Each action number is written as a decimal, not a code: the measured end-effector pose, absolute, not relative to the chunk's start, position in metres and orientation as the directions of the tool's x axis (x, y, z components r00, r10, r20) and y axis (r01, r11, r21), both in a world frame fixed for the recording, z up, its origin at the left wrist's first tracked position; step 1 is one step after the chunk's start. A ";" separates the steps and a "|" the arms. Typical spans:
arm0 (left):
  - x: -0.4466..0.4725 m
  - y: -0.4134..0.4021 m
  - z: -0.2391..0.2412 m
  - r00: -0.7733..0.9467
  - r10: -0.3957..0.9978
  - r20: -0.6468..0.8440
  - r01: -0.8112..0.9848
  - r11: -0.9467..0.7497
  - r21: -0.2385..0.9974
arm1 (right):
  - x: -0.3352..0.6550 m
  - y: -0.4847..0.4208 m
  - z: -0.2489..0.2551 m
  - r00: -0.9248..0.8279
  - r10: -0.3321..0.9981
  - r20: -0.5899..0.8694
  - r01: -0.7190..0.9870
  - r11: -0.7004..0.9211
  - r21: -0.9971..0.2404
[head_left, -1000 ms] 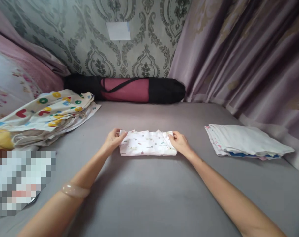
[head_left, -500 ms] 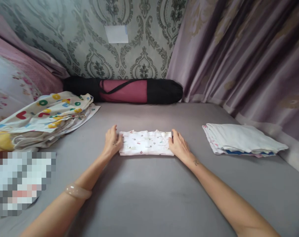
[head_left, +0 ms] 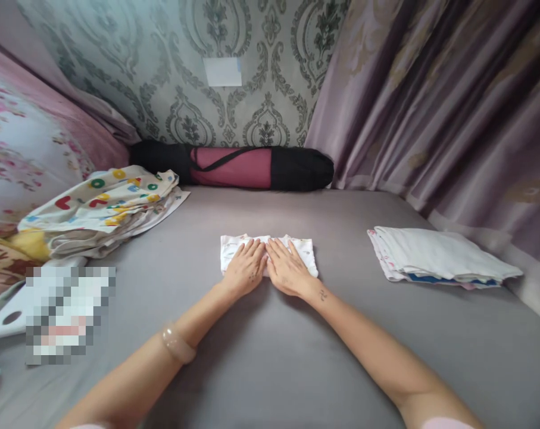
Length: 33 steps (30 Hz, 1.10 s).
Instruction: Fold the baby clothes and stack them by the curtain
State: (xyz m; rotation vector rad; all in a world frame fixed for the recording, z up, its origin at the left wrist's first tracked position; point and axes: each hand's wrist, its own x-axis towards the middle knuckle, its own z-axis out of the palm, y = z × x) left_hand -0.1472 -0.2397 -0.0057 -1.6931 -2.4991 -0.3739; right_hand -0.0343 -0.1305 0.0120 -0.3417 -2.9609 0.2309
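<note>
A small white cloth [head_left: 308, 250] with a fine print lies folded into a flat oblong on the grey bed sheet [head_left: 261, 357]. My left hand [head_left: 247, 267] rests flat on its left half, fingers stretched forward. On the right half, my right hand [head_left: 288, 268] lies palm down with its fingers extended. The two hands almost meet at the middle of the cloth and cover much of it. Neither hand grasps anything.
To the right lies a stack of folded white cloths [head_left: 443, 253]. A pile of printed fabrics [head_left: 104, 202] sits at the left, near a blurred-out flat item [head_left: 68, 316]. A black and maroon roll bag [head_left: 234, 167] lies along the wall.
Both hands have moved inward from the cloth's short ends and now lie flat on top of it. The view has shifted slightly to the left.
</note>
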 end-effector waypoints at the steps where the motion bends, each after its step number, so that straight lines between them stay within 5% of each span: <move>1: -0.148 -0.239 -0.006 -0.384 0.904 0.189 0.922 0.366 0.125 | -0.035 -0.129 0.010 -0.964 0.237 0.123 0.215 0.962 -0.168; 23: -0.152 -0.241 -0.006 -0.424 0.905 -0.006 0.901 0.423 0.093 | -0.031 -0.125 -0.001 -0.955 0.273 0.114 0.248 0.949 -0.192; 33: -0.157 -0.245 0.011 -0.398 0.917 -0.034 0.913 0.399 0.082 | -0.029 -0.115 0.017 -0.965 0.251 -0.070 0.261 0.923 -0.282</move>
